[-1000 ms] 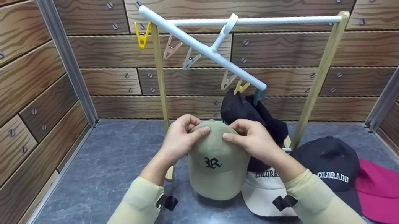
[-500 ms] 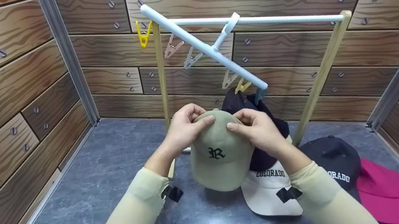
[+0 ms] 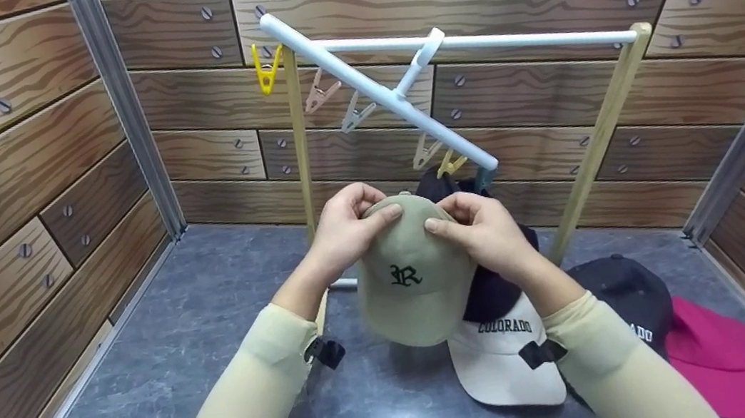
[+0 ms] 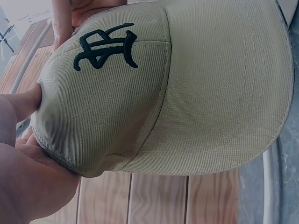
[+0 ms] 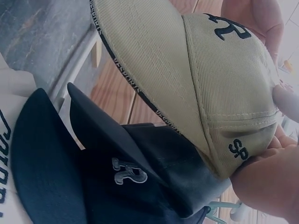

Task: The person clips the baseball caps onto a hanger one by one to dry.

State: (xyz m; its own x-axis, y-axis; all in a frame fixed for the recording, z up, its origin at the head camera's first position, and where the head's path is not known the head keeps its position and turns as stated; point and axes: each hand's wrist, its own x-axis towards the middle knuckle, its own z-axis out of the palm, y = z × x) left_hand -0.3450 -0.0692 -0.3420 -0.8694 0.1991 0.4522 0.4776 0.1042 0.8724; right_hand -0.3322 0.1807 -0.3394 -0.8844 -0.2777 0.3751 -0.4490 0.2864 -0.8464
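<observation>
Head view shows a pale green cap held up above the grey floor, its brim at 6 o'clock. Left hand pinches the cap at 11 o'clock, and right hand pinches it at 1 o'clock. Both thumbs press on the front, close to the bent fingers, with only cloth between. Some fingertips hide behind the cap, so I can't tell how they lie.

The cap looks light and soft on top, so it likely folds easily and won't break. Its brim looks stiffer. The cloth looks ribbed and not slippery. The top edges seem good places to hold, one hand each side.

Since one second ago, the cap has gone up a bit, and both hands have gone up with it. More of the white cap, at 5 o'clock from the green one, shows now. The pink cap, near 4 o'clock, stays put. So does the blue hanger, at 12 o'clock.
</observation>
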